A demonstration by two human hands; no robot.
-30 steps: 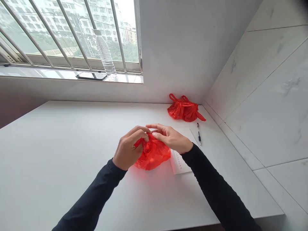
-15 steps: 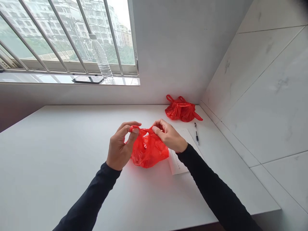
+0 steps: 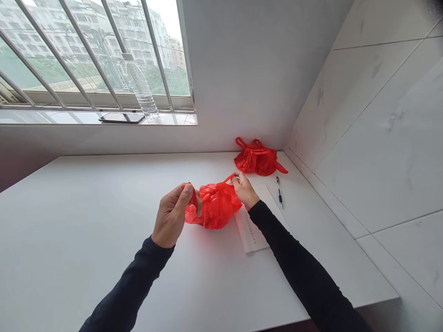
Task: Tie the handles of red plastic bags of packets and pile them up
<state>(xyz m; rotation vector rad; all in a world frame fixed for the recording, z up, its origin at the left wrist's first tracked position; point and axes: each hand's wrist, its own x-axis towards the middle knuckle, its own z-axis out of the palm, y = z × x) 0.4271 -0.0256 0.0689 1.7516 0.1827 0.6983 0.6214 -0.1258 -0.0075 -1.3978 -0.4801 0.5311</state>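
Note:
A thin red plastic bag (image 3: 219,205) is stretched between my hands above the white table (image 3: 104,203). My left hand (image 3: 173,210) is closed on one side of the bag, with red plastic bunched between thumb and fingers. On the far right side, my right hand (image 3: 245,190) pinches a narrow strap, which looks like a handle of the bag. The bag's body hangs crumpled between them, and its contents, if any, cannot be made out. Partly beneath my right forearm lies a white notebook or paper pad (image 3: 254,230) with a line of small dark marks.
A second red plastic bag (image 3: 258,157) lies crumpled by the back wall. A black-and-clear pen (image 3: 279,192) lies right of the pad. On the windowsill stand a clear bottle (image 3: 141,87) and a flat dark device (image 3: 122,118). A tiled wall (image 3: 380,138) borders the right.
My hands have moved apart, the right one going right with a strap drawn taut. The bag's top opening, seen before between my fingers, is now bunched up. The view shifted slightly.

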